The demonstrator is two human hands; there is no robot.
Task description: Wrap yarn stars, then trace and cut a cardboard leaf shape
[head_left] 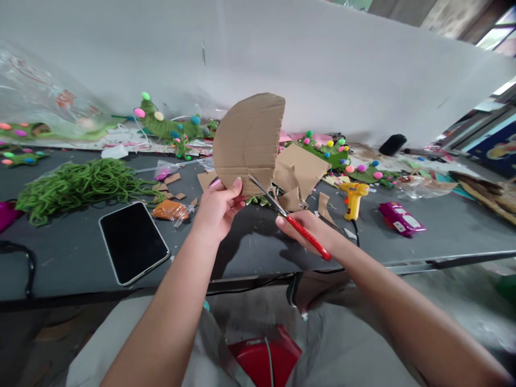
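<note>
A piece of brown cardboard (250, 134) with a rounded left side and a straight right edge is held upright above the table. My left hand (221, 207) pinches its lower edge, thumb in front. In my right hand (308, 228) is a pair of scissors (300, 230) with red handles, my fingers closed around them. One scissor blade lies across the near face of the cardboard by its lower edge; the other blade is hidden. Behind and to the right lie cardboard scraps (304, 169).
On the dark table (193, 263) lie green yarn (84, 185), a tablet-like device (134, 243), an orange packet (170, 210), a yellow glue gun (353, 200) and a purple packet (401, 219). Green shapes with pompoms (165, 126) stand along the white wall (161, 48). Below is something red (268, 357).
</note>
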